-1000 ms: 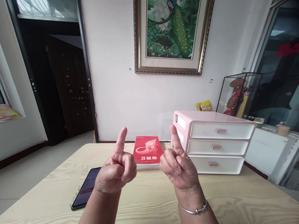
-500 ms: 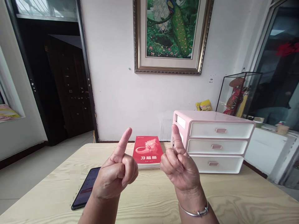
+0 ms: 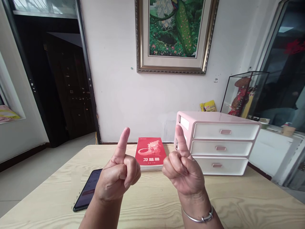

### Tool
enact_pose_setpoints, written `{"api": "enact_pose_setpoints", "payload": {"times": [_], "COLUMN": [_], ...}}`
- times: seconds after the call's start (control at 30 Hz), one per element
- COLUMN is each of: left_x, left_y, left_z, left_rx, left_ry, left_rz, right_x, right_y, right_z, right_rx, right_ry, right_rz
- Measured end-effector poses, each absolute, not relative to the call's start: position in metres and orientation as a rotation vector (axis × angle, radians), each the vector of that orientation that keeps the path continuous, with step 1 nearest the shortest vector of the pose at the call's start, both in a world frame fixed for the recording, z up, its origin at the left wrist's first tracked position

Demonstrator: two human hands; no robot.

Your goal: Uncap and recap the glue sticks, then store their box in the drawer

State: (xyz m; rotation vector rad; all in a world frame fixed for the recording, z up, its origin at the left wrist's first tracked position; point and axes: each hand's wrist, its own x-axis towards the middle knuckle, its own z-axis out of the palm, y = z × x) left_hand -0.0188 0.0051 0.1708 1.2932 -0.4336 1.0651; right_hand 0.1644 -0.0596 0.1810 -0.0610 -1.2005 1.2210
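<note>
My left hand (image 3: 121,168) is raised above the table with one finger pointing up and the others curled into the palm. To its right, my right hand (image 3: 184,170) makes the same shape, and a silver bangle (image 3: 199,219) circles that wrist. Neither hand shows anything held in it. Between and behind them lies a red book (image 3: 150,152) with a pale printed figure on its cover. A dark phone (image 3: 87,194) rests on the table beside my left hand, which partly covers it. My right fingertip overlaps the side of a pink and white drawer unit (image 3: 220,117).
The wooden table (image 3: 147,203) stands against a white wall. A yellow packet (image 3: 208,106) shows behind the drawer unit, near a glass case (image 3: 243,95) with a figure inside. A framed peacock picture (image 3: 171,68) hangs above. At left is a dark doorway (image 3: 66,89).
My left hand's raised finger has turned more upright and slightly left. My right hand stays almost still. The background sits a little higher from a small camera shift.
</note>
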Motion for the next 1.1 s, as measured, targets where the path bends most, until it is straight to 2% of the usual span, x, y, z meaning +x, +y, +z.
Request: {"api": "enact_pose_setpoints", "payload": {"times": [1.1], "left_x": [-0.020], "left_y": [0.015], "left_z": [0.169], "left_rx": [1.283], "left_ry": [-0.303], "left_rz": [1.151], "right_x": [0.161], "right_y": [-0.043], "right_z": [0.173], "right_rx": [-0.124], "right_ry": [-1.176], "right_rz": [1.246]}}
